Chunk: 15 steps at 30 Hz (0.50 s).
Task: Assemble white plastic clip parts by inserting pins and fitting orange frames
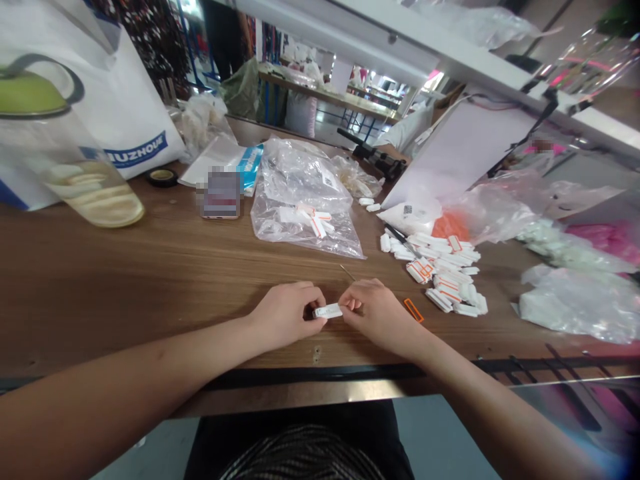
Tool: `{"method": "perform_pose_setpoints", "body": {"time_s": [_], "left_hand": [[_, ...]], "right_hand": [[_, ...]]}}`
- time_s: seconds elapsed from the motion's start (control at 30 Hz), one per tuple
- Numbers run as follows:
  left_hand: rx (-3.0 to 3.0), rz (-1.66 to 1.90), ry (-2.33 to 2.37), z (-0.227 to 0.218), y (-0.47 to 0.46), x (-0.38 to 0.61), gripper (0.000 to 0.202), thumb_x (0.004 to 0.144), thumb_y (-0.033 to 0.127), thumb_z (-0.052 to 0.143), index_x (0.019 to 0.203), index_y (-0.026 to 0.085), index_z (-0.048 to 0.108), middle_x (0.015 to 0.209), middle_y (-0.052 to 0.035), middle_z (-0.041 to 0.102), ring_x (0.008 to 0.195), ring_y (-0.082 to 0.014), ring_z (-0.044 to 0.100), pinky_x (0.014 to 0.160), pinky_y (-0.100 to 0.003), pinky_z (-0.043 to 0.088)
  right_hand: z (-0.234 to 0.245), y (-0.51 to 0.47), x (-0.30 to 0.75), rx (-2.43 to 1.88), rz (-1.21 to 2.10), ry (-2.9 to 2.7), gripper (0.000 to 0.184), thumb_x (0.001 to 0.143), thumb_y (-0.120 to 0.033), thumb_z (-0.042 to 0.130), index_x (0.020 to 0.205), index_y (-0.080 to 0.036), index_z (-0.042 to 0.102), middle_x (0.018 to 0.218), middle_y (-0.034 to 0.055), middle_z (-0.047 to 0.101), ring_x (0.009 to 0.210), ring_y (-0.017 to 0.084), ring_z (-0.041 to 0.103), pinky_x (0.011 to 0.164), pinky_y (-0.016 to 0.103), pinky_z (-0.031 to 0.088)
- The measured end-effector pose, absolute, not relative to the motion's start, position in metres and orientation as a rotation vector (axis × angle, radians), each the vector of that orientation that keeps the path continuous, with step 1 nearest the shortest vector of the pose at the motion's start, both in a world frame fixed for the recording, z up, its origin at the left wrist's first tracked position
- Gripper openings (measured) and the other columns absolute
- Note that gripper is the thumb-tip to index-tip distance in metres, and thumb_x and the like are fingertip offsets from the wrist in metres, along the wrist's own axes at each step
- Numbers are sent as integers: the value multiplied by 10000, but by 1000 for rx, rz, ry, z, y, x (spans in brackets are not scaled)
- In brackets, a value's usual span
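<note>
My left hand (286, 312) and my right hand (374, 313) meet near the front edge of the wooden table (125, 280). Between their pinched fingertips they hold a small white rectangular plastic piece (329, 311). An orange rectangular frame (413, 310) lies flat just right of my right hand. A thin metal pin (347, 272) lies on the table just behind the hands. To the right sits a pile of several white pieces, some with orange frames (443, 273).
A clear plastic bag (305, 207) with a few white and orange pieces lies behind the hands. A phone (221, 195), a tape roll (162, 177) and a water bottle (75, 160) stand at the left. More plastic bags (580, 300) crowd the right side.
</note>
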<state>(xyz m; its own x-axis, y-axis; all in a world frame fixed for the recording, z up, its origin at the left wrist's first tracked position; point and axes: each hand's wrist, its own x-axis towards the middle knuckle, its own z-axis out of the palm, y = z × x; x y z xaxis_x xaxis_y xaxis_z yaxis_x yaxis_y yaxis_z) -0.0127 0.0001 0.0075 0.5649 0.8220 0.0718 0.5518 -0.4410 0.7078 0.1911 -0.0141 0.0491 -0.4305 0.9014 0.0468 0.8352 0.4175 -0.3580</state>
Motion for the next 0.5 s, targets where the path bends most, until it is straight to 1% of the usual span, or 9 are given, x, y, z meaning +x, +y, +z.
{"method": "perform_pose_setpoints", "body": {"time_s": [0.1, 0.2, 0.37, 0.5], "left_hand": [[2160, 548, 1092, 7, 0, -13, 114, 758, 281, 647, 845, 216, 679, 779, 23, 623, 618, -113, 516, 593, -246, 364], [2165, 546, 1096, 7, 0, -13, 115, 750, 283, 655, 843, 220, 681, 776, 25, 626, 620, -114, 520, 596, -248, 365], [2148, 558, 1108, 7, 0, -12, 111, 741, 274, 665, 838, 223, 684, 777, 28, 636, 619, -113, 527, 603, -249, 378], [2150, 567, 1106, 6, 0, -12, 111, 740, 268, 663, 841, 226, 682, 781, 30, 639, 619, -113, 530, 607, -249, 386]], "right_hand": [[52, -13, 190, -1542, 406, -2476, 139, 793, -80, 596, 706, -163, 666, 684, -5, 635, 666, 130, 554, 747, 305, 392], [56, -12, 192, -1519, 498, -2496, 157, 813, -88, 593, 734, -171, 701, 708, -2, 655, 683, 132, 570, 738, 296, 401], [58, -12, 200, -1479, 657, -2398, 183, 864, -155, 601, 815, -228, 762, 730, -12, 688, 697, 132, 600, 734, 290, 418], [56, -15, 205, -1476, 619, -2303, 165, 869, -194, 617, 833, -250, 769, 720, -27, 699, 695, 127, 611, 715, 282, 414]]}}
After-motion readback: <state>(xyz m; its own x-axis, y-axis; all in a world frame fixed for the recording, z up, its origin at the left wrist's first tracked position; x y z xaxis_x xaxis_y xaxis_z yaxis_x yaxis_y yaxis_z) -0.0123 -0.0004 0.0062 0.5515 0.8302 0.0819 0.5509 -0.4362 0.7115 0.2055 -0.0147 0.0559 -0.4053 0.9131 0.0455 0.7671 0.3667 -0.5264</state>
